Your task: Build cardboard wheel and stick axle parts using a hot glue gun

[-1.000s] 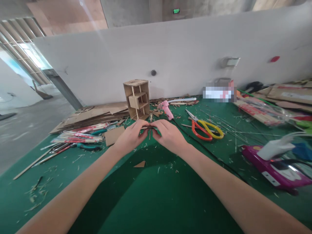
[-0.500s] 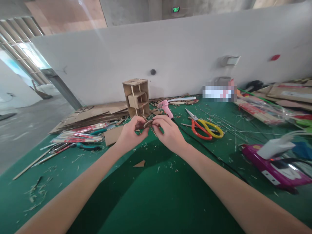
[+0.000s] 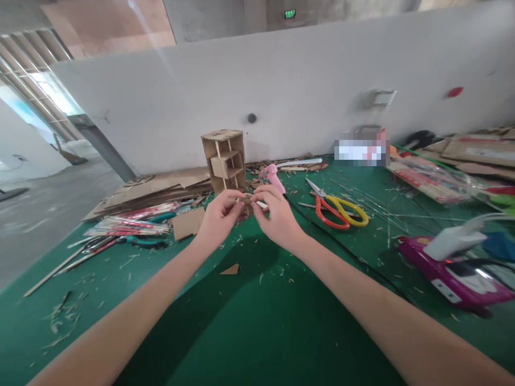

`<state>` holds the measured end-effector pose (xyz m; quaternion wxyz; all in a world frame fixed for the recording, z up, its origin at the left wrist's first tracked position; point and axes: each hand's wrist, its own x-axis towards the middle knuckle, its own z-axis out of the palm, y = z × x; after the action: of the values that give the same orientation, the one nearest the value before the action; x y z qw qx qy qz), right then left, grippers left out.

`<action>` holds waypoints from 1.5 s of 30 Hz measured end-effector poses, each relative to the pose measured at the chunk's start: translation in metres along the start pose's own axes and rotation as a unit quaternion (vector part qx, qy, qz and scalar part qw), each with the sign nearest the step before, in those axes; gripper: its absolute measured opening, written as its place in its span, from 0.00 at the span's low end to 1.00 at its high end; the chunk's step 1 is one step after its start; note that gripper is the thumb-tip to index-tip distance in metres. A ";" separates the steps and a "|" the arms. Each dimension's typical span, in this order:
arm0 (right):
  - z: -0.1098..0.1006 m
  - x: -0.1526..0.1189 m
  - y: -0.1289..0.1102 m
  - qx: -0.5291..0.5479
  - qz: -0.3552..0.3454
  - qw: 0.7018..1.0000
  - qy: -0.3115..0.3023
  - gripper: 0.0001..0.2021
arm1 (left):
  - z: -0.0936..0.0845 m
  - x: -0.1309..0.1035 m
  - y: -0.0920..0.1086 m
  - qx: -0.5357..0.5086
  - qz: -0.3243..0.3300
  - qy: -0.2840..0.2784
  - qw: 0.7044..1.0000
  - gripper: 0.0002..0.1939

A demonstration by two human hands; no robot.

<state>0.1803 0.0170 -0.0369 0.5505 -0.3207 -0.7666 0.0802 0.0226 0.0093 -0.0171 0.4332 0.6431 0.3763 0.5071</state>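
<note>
My left hand (image 3: pixel 219 217) and my right hand (image 3: pixel 278 217) meet in front of a cardboard tower (image 3: pixel 223 161) with open levels and thin stick posts. Between their fingertips they pinch a small brown cardboard piece (image 3: pixel 245 208), partly covered by the fingers, so its full shape cannot be made out. A pale stick end shows by the right fingers. Just behind the right hand lies a pink glue gun (image 3: pixel 275 178). A square of cardboard (image 3: pixel 188 223) is on the green table left of my left hand.
Scissors (image 3: pixel 336 209) with red and yellow handles lie to the right, near a purple power strip (image 3: pixel 450 273). Bundled sticks (image 3: pixel 129 225) and teal-handled pliers (image 3: pixel 147 243) are on the left, before stacked cardboard (image 3: pixel 161 185). A cardboard scrap (image 3: pixel 230 269) lies in front.
The small cardboard piece has been turned between my fingers, and its rounded edge shows less. Both hands stay in nearly the same place.
</note>
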 end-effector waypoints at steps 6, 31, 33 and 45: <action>0.004 -0.004 0.006 0.005 0.011 1.000 -0.021 0.09 | -0.001 0.001 -0.003 -0.072 -0.056 0.009 0.996 0.15; -0.001 -0.002 -0.009 0.087 0.097 0.991 -0.020 0.11 | -0.013 0.003 0.000 -0.249 -0.188 -0.019 0.950 0.08; -0.001 -0.002 -0.010 0.086 0.099 0.991 -0.018 0.12 | -0.014 0.003 -0.001 -0.255 -0.179 -0.032 0.950 0.11; 0.005 -0.004 0.000 0.052 0.042 0.998 0.008 0.07 | -0.013 0.000 -0.003 -0.248 -0.162 -0.059 0.953 0.13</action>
<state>0.1766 0.0159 -0.0417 0.5688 -0.3236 -0.7430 0.1405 0.0101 0.0128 -0.0181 0.6766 0.4748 0.3117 0.4686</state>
